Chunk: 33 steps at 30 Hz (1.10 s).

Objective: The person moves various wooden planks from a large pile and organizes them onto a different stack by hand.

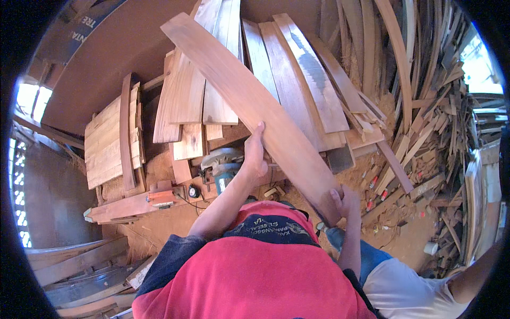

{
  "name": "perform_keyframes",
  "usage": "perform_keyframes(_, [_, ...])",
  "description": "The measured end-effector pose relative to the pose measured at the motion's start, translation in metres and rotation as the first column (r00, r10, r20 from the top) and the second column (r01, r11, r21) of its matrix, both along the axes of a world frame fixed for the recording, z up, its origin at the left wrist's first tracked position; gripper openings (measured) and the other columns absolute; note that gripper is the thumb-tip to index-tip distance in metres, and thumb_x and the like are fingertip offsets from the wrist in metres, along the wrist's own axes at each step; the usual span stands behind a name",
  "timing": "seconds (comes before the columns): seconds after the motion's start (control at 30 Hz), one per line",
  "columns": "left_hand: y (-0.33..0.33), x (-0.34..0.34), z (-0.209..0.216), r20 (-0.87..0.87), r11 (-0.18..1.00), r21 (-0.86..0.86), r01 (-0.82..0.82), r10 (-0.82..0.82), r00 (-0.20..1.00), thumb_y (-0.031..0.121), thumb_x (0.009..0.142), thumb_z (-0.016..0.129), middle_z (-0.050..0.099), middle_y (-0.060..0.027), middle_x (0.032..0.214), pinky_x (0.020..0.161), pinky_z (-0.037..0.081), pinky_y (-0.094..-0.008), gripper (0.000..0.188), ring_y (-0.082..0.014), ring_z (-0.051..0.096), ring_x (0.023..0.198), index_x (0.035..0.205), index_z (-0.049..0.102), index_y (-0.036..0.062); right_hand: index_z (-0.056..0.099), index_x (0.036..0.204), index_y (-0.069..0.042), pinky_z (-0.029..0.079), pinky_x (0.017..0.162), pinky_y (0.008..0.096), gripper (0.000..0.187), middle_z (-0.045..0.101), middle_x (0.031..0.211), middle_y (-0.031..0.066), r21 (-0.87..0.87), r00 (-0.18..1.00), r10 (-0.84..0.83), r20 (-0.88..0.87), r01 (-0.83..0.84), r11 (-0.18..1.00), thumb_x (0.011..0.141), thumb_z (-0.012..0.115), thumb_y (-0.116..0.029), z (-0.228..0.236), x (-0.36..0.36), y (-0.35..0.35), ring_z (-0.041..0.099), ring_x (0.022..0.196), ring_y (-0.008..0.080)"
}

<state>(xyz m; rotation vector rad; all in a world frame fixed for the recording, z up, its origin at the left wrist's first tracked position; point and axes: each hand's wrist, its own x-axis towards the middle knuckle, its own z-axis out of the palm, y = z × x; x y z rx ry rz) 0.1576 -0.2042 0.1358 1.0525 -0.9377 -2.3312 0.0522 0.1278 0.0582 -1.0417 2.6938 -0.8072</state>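
Long reddish-brown plank (249,101) is up in both hands, lying slantwise across the middle of the view, far end at upper left, near end just in front of the person's red and dark shirt (265,276). Left hand (255,157) has hold of the left edge around mid-length, thumb up on the face, other fingers mostly hidden. Right hand (348,202) grips the right edge by the near end, thumb on top too; can't really see where the rest of those fingers go.

Past the plank there's a spread of pale boards (311,80), partly covered by it from this angle. Circular saw (220,165) with a grey guard and teal body sits just left of the left hand. Further left, an orange tool (161,199) rests on a long beam (119,209), near a stack of boards (106,143). Big messy scrap pile (443,122) over on the right, plus somebody in a white shirt (409,290) at lower right.
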Motion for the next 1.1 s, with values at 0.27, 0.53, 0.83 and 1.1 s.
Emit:
perform_keyframes(0.27, [0.000,0.012,0.016,-0.238,0.994,0.111,0.016,0.011,0.971,0.069,0.097,0.045,0.049,-0.0133,0.150,0.115,0.035,-0.0552,0.082,-0.0319,0.047,0.138,0.151,0.037,0.0082,0.066,0.090,-0.010,0.051,0.062,0.0517,0.046,0.066,0.071,0.0209,0.119,0.982,0.005,-0.190,0.018,0.993,0.091,0.061,-0.056,0.012,-0.036,-0.019,0.066,0.068,0.0423])
perform_keyframes(0.53, [-0.003,0.015,0.026,-0.302,0.986,0.159,0.041,0.009,0.953,0.068,0.094,0.053,0.048,-0.0146,0.149,0.113,0.035,-0.0625,0.083,-0.0346,0.049,0.136,0.150,0.038,0.0096,0.066,0.089,-0.011,0.049,0.055,0.0477,0.038,0.064,0.066,0.0180,0.028,0.929,0.041,-0.367,-0.033,0.999,0.094,0.061,-0.049,0.036,-0.033,-0.024,0.065,0.063,0.0393])
perform_keyframes(0.83, [-0.004,0.008,0.017,-0.234,0.985,0.122,-0.119,0.145,0.961,0.063,0.093,0.059,0.056,-0.0132,0.140,0.113,0.040,-0.0518,0.078,-0.0316,0.053,0.130,0.144,0.044,0.0068,0.060,0.075,-0.012,0.050,0.053,0.0440,0.045,0.065,0.066,0.0117,-0.106,0.844,-0.008,-0.537,-0.058,0.993,0.088,0.065,-0.055,0.059,-0.021,-0.032,0.064,0.057,0.0327])
perform_keyframes(1.1, [-0.013,0.011,0.009,-0.371,0.970,0.100,-0.222,0.243,0.896,0.074,0.088,0.057,0.061,-0.0104,0.126,0.103,0.049,-0.0495,0.078,-0.0285,0.059,0.117,0.136,0.050,0.0125,0.062,0.078,-0.011,0.048,0.053,0.0434,0.046,0.063,0.067,0.0092,-0.082,0.814,0.019,-0.581,-0.081,0.993,0.084,0.070,-0.056,0.090,-0.005,-0.032,0.064,0.059,0.0306])
